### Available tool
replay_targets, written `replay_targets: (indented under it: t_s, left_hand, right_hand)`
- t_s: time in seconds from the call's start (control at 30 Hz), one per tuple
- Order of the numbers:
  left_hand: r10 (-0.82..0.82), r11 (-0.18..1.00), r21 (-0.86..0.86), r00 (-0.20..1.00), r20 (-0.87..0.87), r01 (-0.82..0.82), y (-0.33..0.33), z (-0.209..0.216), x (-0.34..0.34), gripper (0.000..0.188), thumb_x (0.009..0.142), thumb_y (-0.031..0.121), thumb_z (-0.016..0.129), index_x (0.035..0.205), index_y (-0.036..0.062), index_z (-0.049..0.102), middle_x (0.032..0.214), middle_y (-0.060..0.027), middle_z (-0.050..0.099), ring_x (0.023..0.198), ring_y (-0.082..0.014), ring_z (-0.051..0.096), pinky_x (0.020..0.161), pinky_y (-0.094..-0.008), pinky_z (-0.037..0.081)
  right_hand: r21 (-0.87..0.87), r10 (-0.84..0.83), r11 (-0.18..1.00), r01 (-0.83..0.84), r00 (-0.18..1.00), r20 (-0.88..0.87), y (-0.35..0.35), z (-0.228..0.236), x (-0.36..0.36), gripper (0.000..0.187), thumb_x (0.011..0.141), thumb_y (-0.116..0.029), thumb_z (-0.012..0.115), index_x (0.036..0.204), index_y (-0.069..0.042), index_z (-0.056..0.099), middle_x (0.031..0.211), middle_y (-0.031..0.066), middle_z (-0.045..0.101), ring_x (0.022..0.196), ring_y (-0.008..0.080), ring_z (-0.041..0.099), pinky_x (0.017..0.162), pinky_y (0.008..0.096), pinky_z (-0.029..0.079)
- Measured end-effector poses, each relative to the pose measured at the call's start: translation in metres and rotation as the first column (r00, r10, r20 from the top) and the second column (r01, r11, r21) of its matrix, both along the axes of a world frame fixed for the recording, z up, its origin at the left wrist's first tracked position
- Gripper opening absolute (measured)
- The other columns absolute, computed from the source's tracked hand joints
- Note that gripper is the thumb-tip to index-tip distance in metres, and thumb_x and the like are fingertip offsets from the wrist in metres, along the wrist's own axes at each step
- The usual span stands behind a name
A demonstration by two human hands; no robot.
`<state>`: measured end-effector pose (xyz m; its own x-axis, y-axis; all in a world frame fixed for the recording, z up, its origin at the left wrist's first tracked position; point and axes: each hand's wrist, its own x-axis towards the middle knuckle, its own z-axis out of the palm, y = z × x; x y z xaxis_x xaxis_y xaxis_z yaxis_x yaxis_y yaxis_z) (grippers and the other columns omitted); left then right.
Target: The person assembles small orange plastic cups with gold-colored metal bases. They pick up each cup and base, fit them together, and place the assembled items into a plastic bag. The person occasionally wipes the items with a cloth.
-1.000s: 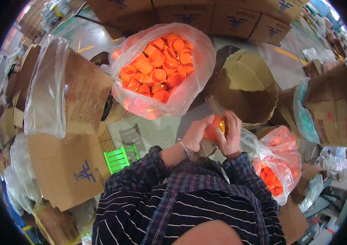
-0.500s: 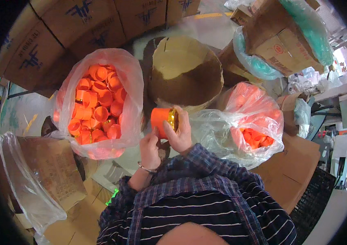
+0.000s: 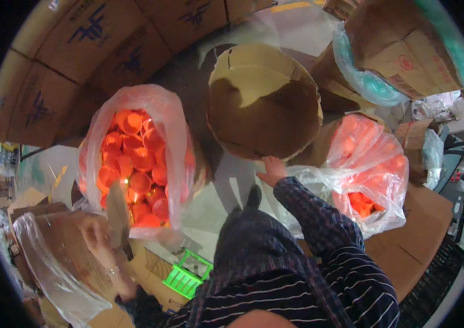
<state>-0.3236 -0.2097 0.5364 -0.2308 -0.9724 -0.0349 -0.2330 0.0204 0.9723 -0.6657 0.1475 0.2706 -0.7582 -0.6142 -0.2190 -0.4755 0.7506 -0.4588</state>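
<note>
My right hand [image 3: 272, 171] is at the near rim of a large round cardboard container [image 3: 265, 131], its fingertips by the edge. Its thumb stands apart from the fingers, and nothing shows between them. My left hand [image 3: 96, 236] is smeared by motion above a carton on the left. Beside its fingers is a blurred flat brown piece [image 3: 117, 212]; whether the hand grips it is unclear. This piece overlaps the near left side of a clear plastic bag [image 3: 176, 136] full of orange cup-shaped pieces [image 3: 140, 159].
A second clear bag [image 3: 367, 164] with orange pieces sits to the right. Brown cartons [image 3: 84, 35] line the back left; a carton with a green liner [image 3: 407, 60] stands back right. A bright green plastic basket [image 3: 187, 280] lies near my left side, by a plastic-draped carton [image 3: 60, 246].
The orange cup with a gold band has left my hands and I cannot pick it out now. My left hand swung left and nearer; my right moved right to the round container's rim.
</note>
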Motion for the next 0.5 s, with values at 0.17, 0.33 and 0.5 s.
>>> replay_targets:
  t_s: [0.17,0.33,0.5]
  left_hand:
    - [-0.399,0.815,0.518,0.9,0.175,0.26,0.106,-0.044,-0.021,0.021,0.093,0.019,0.062,0.108,0.0034,0.061,0.092,-0.0045,0.065,0.076,-0.0139,0.06,0.069,-0.0268,0.049]
    - [-0.695,0.565,0.707,0.707,0.129,0.426,0.179,-0.104,-0.035,0.022,0.091,0.014,0.066,0.105,-0.0031,0.066,0.081,-0.0042,0.067,0.075,-0.0105,0.061,0.072,-0.0242,0.05]
    - [-0.919,0.286,0.789,0.388,0.065,0.544,0.15,-0.185,-0.051,0.029,0.096,0.027,0.059,0.113,0.0035,0.066,0.079,-0.0041,0.066,0.067,-0.0095,0.058,0.061,-0.0236,0.047]
  right_hand:
    - [0.322,0.184,0.933,-0.157,0.981,-0.054,0.002,-0.096,-0.04,0.04,0.083,-0.034,0.064,0.114,-0.008,0.064,0.117,0.016,0.064,0.11,0.0347,0.06,0.089,0.0452,0.05]
    - [0.37,0.078,0.921,-0.125,0.987,0.138,-0.013,-0.114,-0.066,0.024,0.089,-0.026,0.055,0.102,-0.015,0.071,0.1,0.0126,0.07,0.097,0.0329,0.067,0.084,0.0455,0.053]
    - [0.186,0.094,0.98,-0.071,0.989,-0.114,-0.054,0.007,-0.141,0.026,0.078,-0.032,0.063,0.088,-0.011,0.073,0.087,0.0145,0.071,0.083,0.0328,0.069,0.073,0.0459,0.055]
